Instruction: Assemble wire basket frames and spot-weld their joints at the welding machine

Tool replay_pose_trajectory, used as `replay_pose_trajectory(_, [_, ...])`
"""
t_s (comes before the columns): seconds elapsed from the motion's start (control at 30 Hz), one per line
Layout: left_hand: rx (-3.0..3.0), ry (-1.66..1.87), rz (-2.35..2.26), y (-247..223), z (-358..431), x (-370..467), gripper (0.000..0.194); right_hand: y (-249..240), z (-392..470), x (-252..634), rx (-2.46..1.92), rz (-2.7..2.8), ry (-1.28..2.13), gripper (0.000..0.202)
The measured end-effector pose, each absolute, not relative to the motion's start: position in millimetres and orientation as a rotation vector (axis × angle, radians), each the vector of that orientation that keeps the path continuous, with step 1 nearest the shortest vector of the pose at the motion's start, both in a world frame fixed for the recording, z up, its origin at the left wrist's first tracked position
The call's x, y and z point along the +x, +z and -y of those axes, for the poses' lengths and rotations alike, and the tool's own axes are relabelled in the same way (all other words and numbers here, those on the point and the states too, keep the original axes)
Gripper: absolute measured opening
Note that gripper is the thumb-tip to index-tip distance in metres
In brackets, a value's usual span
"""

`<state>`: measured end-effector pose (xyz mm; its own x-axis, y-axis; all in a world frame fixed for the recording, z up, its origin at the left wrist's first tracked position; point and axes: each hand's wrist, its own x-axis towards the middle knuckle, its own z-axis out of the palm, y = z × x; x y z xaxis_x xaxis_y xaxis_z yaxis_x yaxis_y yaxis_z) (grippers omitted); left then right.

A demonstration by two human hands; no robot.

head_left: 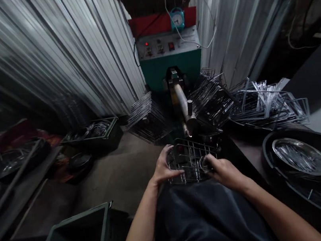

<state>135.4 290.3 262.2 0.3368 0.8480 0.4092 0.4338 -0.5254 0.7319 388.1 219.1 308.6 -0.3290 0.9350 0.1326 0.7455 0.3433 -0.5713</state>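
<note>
A small wire rack (187,157) of thin metal rods is in front of me, just below the welding machine's arm and over my dark apron (206,214). My left hand (164,167) grips its left side, thumb across the near wires and fingers at the far edge. Closed on the right side, my right hand (220,171) has its fingertips by a small round wire loop (203,164). Whether that loop belongs to the rack I cannot tell. The machine arm (182,99) ends in a tip just beyond the rack.
Stacked wire frames (145,116) stand left of the machine arm, more frames (213,98) right of it. A heap of bent wire pieces (266,104) lies farther right. A metal bowl of short rods (301,156) sits in a black basin (269,152). A green crate (106,229) is lower left.
</note>
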Motion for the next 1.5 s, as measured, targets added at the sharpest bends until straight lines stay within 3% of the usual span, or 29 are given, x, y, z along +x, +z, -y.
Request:
replay_pose_trajectory(0.13, [2.486, 0.754, -1.315, 297.8, -275.9, 157.4, 0.09, 308.2, -238.9, 363.5, -1.444, 1.969, 0.707, 0.007])
replay_pose_trajectory(0.3, [2.669, 0.484, -1.375, 317.9, -274.6, 174.9, 0.086, 280.6, -238.9, 347.9, -1.233, 1.403, 1.035, 0.018])
replay_pose_trajectory(0.47, [2.677, 0.37, -1.375, 320.7, -279.8, 174.1, 0.085, 275.9, -226.7, 360.2, -1.141, 1.467, 1.385, 0.025])
replay_pose_trajectory(0.83, [2.741, 0.233, -1.352, 313.2, -295.7, 181.0, 0.086, 251.7, -246.3, 367.0, -0.976, 1.905, 0.749, 0.019])
replay_pose_trajectory(1.5, [2.81, 0.151, -1.251, 313.8, -329.1, 170.0, 0.093, 249.2, -266.4, 356.8, -1.031, 1.941, 0.503, 0.024])
